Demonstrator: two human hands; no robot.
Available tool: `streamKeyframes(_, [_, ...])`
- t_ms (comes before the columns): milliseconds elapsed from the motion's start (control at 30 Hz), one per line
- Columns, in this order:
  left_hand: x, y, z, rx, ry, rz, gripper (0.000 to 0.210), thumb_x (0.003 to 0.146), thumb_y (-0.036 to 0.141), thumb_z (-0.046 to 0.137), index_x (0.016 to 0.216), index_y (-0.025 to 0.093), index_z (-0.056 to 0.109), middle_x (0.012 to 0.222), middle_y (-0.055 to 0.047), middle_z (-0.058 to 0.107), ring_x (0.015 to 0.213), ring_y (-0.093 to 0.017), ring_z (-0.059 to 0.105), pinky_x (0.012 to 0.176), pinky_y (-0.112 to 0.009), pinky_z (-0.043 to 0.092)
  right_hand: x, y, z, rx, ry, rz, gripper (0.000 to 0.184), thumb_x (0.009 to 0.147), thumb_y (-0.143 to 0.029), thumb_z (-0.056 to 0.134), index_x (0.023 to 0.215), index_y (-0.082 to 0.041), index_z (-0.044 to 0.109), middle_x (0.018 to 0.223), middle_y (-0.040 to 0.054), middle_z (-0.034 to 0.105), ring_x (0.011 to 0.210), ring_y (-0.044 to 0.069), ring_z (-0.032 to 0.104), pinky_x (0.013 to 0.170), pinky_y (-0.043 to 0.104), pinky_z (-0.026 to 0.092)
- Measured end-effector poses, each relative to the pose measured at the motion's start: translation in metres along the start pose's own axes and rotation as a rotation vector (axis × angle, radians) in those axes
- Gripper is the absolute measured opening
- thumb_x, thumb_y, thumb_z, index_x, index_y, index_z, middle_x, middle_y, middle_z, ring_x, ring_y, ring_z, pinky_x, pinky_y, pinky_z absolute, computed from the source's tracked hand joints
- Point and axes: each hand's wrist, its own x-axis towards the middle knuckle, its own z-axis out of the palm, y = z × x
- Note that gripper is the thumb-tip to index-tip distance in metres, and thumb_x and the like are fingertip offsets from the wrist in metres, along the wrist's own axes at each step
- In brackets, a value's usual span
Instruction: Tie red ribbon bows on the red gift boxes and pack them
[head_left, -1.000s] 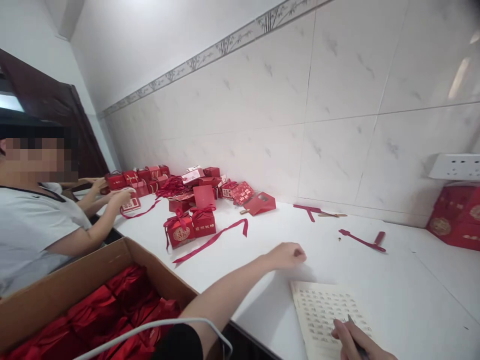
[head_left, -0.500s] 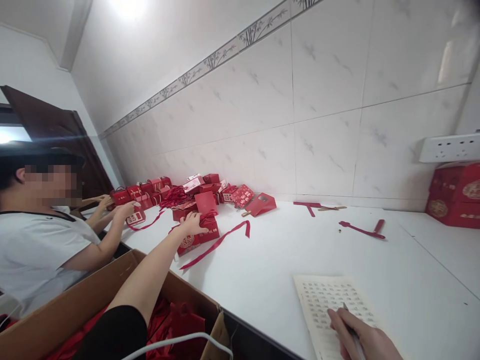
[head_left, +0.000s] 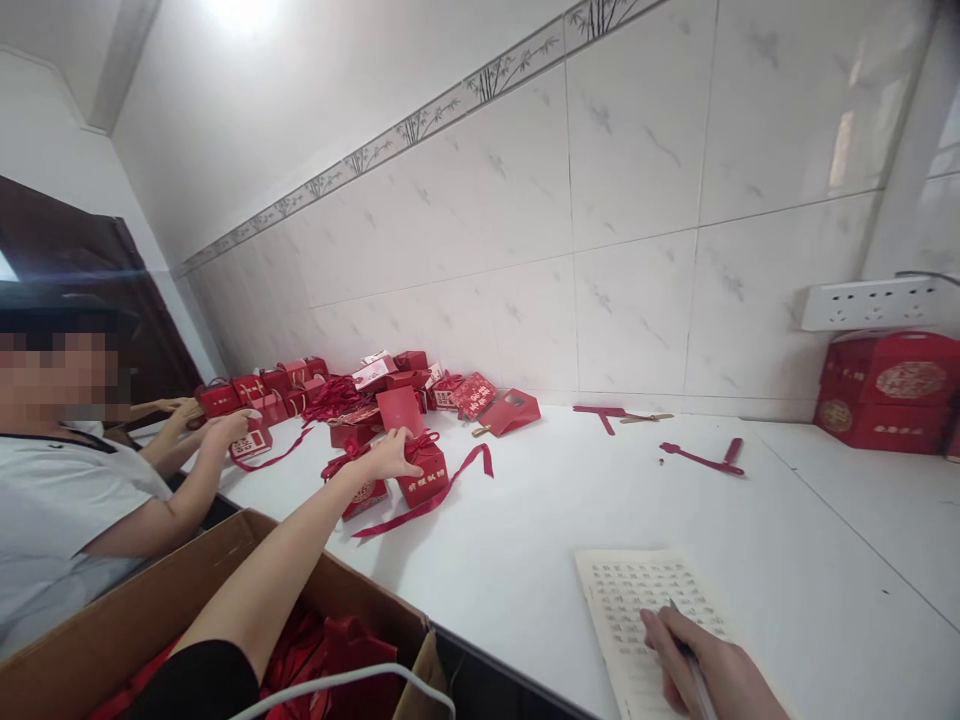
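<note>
Our left hand reaches over the side of the carton, and its fingers grasp the top of a red box by the bow, thumb toward the printed front. We would guess the top is chosen because the arm comes in from above and the bow offers something to pinch, though the far fingertips are partly hidden. The box is on the desk, just beside another bow-tied box; we cannot tell whether its base is fully down.

A loose ribbon lies in front of the pair, perhaps left within easy reach. Our right hand has its fingers closed around a pen, tip angled down over a handwritten sheet. The slant looks like a writing grip, and the sheet sits near our right side, presumably so that hand can work on it while the left one handles boxes.

Farther left, a co-worker has fingers at another box. The carton, holding red items, stands against the near edge, which we suppose keeps its contents close by
</note>
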Motion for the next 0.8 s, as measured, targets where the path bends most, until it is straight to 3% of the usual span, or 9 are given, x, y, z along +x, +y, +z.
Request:
streamKeyframes(133, [-0.026,0.037,-0.012,-0.020,0.093,0.120,0.067,0.059,0.042,0.064,0.116,0.016,0.039,0.119,-0.012,0.044,0.111,-0.031,0.043,0.096,-0.042,0.033,-0.001,0.001,0.002,-0.013,0.052,-0.053,0.035,0.086,-0.050,0.034,0.067,-0.023,0.044,0.048,-0.0034,0.043,0.044,0.014,0.045,0.045,0.021,0.037])
streamKeyframes(267, [-0.072,0.080,-0.016,-0.068,0.151,0.391,0.068,0.059,0.046,0.068,0.116,0.020,0.041,0.119,-0.010,0.046,0.113,-0.030,0.040,0.099,-0.043,0.028,-0.001,-0.008,-0.005,0.030,0.127,-0.079,0.034,0.087,-0.049,0.034,0.069,-0.023,0.044,0.051,-0.0028,0.047,0.048,0.015,0.050,0.049,0.022,0.039])
streamKeyframes(333, [-0.097,0.100,-0.009,-0.113,0.077,0.511,0.069,0.059,0.045,0.069,0.117,0.023,0.042,0.121,-0.008,0.046,0.112,-0.030,0.042,0.098,-0.044,0.028,0.000,-0.016,-0.010,0.058,0.188,-0.070,0.033,0.087,-0.048,0.034,0.069,-0.022,0.044,0.054,-0.0016,0.051,0.050,0.015,0.054,0.052,0.023,0.040])
streamKeyframes(433, [-0.121,0.120,0.007,-0.202,-0.062,0.532,0.069,0.061,0.040,0.070,0.121,0.025,0.041,0.126,-0.008,0.043,0.112,-0.030,0.042,0.097,-0.045,0.030,0.003,-0.028,-0.014,0.072,0.241,-0.076,0.030,0.085,-0.047,0.036,0.071,-0.022,0.045,0.056,0.0000,0.055,0.052,0.017,0.056,0.053,0.025,0.041])
streamKeyframes(600, [-0.121,0.121,0.019,-0.426,-0.151,0.488,0.071,0.067,0.045,0.064,0.128,0.024,0.034,0.131,-0.009,0.040,0.117,-0.029,0.039,0.098,-0.045,0.032,0.018,-0.060,-0.021,0.103,0.170,-0.149,0.027,0.082,-0.045,0.040,0.071,-0.022,0.047,0.062,0.0016,0.059,0.056,0.018,0.058,0.054,0.026,0.041])
streamKeyframes(700, [-0.114,0.117,0.013,-0.556,-0.105,0.447,0.044,0.083,0.045,0.044,0.120,0.022,0.042,0.129,-0.009,0.044,0.116,-0.024,0.043,0.098,-0.042,0.034,0.037,-0.085,-0.020,0.128,0.091,-0.212,0.021,0.081,-0.041,0.047,0.074,-0.022,0.049,0.068,0.0025,0.062,0.059,0.017,0.058,0.056,0.026,0.041])
streamKeyframes(800, [-0.108,0.119,0.010,-0.557,-0.004,0.468,0.026,0.083,0.041,0.046,0.097,0.021,0.054,0.119,-0.006,0.052,0.109,-0.022,0.049,0.096,-0.039,0.037,0.060,-0.106,-0.011,0.160,-0.035,-0.223,0.018,0.081,-0.038,0.049,0.075,-0.021,0.048,0.064,0.0012,0.060,0.058,0.016,0.056,0.056,0.025,0.040])
